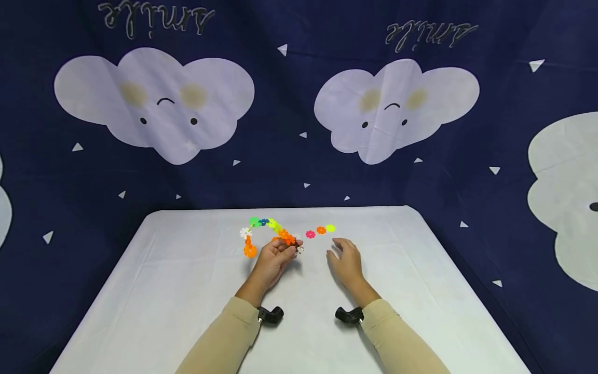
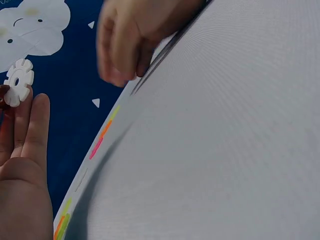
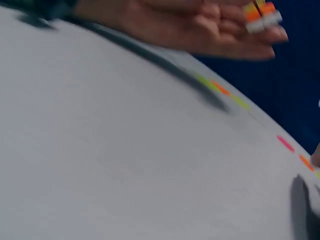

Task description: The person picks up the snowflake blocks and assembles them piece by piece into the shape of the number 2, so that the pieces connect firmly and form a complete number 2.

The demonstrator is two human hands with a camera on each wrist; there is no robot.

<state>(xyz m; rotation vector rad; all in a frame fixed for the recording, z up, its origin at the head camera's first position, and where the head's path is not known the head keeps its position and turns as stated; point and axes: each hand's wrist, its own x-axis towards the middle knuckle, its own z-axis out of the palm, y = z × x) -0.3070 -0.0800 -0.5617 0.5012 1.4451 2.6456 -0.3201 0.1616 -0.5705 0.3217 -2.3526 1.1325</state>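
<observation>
A chain of joined flower-shaped plastic discs [image 1: 263, 222] in orange, yellow, blue, green and white arches leftward from my left hand [image 1: 271, 264]. That hand pinches the chain's near end between thumb and fingers, above the table. At this end a white disc [image 2: 19, 82] with a hollow centre stands beside the fingertips, next to a brown piece. My right hand [image 1: 348, 264] hovers to the right, fingers loosely bent and holding nothing. In the left wrist view the right hand [image 2: 132, 37] is above the table; only a bit of it shows in the right wrist view.
A pink disc [image 1: 310, 235], an orange disc [image 1: 321, 230] and a yellow disc [image 1: 330, 228] lie in a row on the white table [image 1: 187, 311], beyond the hands. A dark blue cloth [image 1: 289, 171] with clouds hangs behind the table's far edge.
</observation>
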